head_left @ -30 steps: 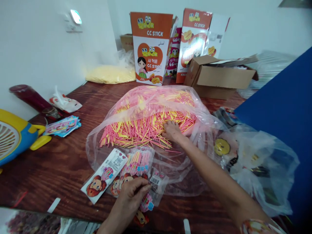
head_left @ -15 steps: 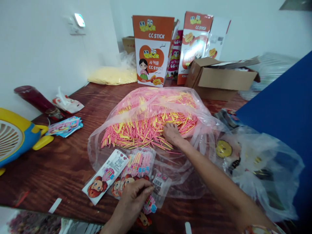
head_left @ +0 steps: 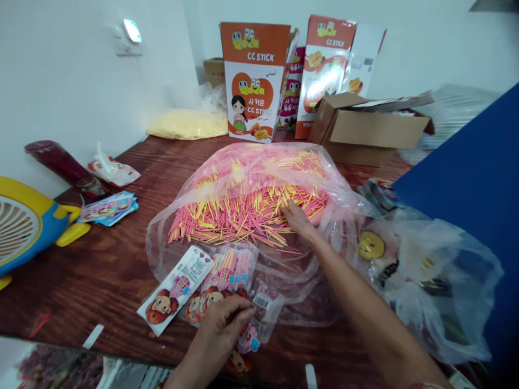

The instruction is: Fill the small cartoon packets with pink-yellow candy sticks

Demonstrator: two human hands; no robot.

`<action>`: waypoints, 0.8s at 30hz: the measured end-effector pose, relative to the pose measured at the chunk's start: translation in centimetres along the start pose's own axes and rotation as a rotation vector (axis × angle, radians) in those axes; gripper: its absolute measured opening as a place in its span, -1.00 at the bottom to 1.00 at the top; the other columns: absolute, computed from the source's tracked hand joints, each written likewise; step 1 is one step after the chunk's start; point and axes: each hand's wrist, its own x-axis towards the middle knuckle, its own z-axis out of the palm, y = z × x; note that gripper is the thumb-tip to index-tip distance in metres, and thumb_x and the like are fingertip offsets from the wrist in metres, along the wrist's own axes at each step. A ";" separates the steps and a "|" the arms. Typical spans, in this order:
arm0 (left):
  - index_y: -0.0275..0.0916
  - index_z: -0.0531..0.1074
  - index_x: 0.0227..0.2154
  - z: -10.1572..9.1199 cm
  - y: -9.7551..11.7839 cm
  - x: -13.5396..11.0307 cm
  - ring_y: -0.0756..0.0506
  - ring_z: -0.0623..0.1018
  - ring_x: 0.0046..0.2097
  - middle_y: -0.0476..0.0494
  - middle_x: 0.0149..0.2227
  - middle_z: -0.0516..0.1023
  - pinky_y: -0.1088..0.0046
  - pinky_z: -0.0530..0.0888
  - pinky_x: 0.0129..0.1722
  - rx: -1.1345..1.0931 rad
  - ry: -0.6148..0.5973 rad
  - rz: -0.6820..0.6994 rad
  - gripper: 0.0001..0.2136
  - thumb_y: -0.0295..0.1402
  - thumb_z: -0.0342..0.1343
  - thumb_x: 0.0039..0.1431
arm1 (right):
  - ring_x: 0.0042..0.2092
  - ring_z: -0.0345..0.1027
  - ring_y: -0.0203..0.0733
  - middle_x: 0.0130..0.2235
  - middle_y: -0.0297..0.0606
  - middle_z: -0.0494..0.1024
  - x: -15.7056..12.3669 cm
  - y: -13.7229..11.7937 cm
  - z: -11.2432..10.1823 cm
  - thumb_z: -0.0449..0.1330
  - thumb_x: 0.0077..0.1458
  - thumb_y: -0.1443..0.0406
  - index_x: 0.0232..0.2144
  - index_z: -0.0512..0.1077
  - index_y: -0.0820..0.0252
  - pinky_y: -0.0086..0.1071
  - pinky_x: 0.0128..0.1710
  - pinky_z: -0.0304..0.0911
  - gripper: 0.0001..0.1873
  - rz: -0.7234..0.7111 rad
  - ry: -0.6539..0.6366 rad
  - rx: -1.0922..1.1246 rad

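Partly, bag (head_left: 162,237) shrouds sticks (head_left: 243,213); cartons (head_left: 254,81) behind.

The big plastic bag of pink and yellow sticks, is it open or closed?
Open. The plastic bag gapes at its near side, and the right hand rests inside it on the loose sticks.

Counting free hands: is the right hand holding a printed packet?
No, the right hand rests on loose sticks; the left hand touches the packets.
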 end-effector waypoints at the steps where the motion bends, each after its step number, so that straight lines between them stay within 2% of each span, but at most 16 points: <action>1: -0.25 0.50 -0.48 0.0 0.0 0.0 -0.01 0.37 -0.43 -0.02 -0.53 0.43 0.54 0.27 -0.41 0.005 0.000 -0.003 -0.74 -0.24 0.05 0.23 | -0.31 0.37 -0.15 -0.29 -0.21 0.54 0.0 0.2 0.0 -0.07 0.26 0.27 -0.13 0.30 0.20 -0.36 -0.27 0.18 -0.78 0.027 0.024 0.099; 4: -0.25 0.50 -0.47 0.1 -0.1 -0.1 -0.02 0.38 -0.42 -0.02 -0.51 0.44 0.53 0.28 -0.39 0.016 -0.004 -0.013 -0.75 -0.24 0.05 0.23 | -0.38 0.32 -0.20 -0.39 -0.32 0.50 -0.2 0.6 0.0 0.00 0.15 0.27 -0.27 0.30 0.15 -0.39 -0.34 0.18 -0.87 0.098 0.073 0.353; 7: -0.25 0.49 -0.46 0.3 0.0 -0.1 -0.02 0.39 -0.40 -0.03 -0.49 0.45 0.53 0.29 -0.37 0.010 -0.010 -0.012 -0.74 -0.24 0.04 0.24 | -0.41 0.30 -0.23 -0.47 -0.37 0.45 -0.2 0.5 0.0 0.03 0.08 0.29 -0.43 0.27 0.13 -0.41 -0.37 0.19 -0.93 0.122 0.068 0.392; 9: -0.25 0.49 -0.48 0.4 0.0 -0.2 -0.01 0.38 -0.42 -0.02 -0.51 0.44 0.53 0.28 -0.39 0.003 -0.011 -0.010 -0.74 -0.23 0.04 0.23 | -0.43 0.32 -0.24 -0.50 -0.38 0.44 0.0 0.3 -0.1 0.04 0.06 0.30 -0.46 0.24 0.12 -0.42 -0.39 0.20 -0.93 0.136 0.055 0.422; 12: -0.25 0.48 -0.48 0.5 -0.2 -0.3 -0.01 0.37 -0.42 -0.02 -0.51 0.43 0.53 0.28 -0.39 -0.010 -0.018 0.002 -0.74 -0.23 0.04 0.23 | -0.44 0.35 -0.23 -0.52 -0.38 0.43 0.1 0.0 -0.2 0.05 0.05 0.32 -0.47 0.22 0.11 -0.41 -0.41 0.22 -0.93 0.157 0.054 0.462; 17: -0.25 0.48 -0.46 0.3 -0.1 -0.4 -0.01 0.35 -0.42 -0.02 -0.51 0.41 0.53 0.27 -0.39 -0.024 -0.024 0.010 -0.73 -0.21 0.03 0.25 | -0.36 0.37 -0.18 -0.46 -0.34 0.45 0.1 -0.2 -0.4 0.06 0.07 0.28 -0.44 0.20 0.10 -0.35 -0.31 0.28 -0.91 0.174 0.123 0.549; 20: -0.25 0.48 -0.48 0.4 0.2 -0.5 -0.01 0.34 -0.43 -0.02 -0.52 0.38 0.54 0.25 -0.41 -0.036 -0.011 0.004 -0.72 -0.22 0.03 0.25 | -0.43 0.36 -0.24 -0.49 -0.40 0.43 -0.1 -0.6 -0.4 0.00 0.12 0.26 -0.36 0.22 0.12 -0.36 -0.34 0.32 -0.94 0.165 0.109 0.663; 24: -0.25 0.47 -0.48 0.2 0.2 -0.7 0.00 0.33 -0.42 -0.01 -0.51 0.37 0.54 0.26 -0.40 -0.066 -0.006 0.004 -0.71 -0.19 0.05 0.25 | -0.46 0.36 -0.26 -0.50 -0.42 0.41 -2.1 -0.7 -0.1 0.03 0.11 0.19 -0.27 0.28 0.15 -0.35 -0.35 0.34 -0.82 0.140 0.107 0.769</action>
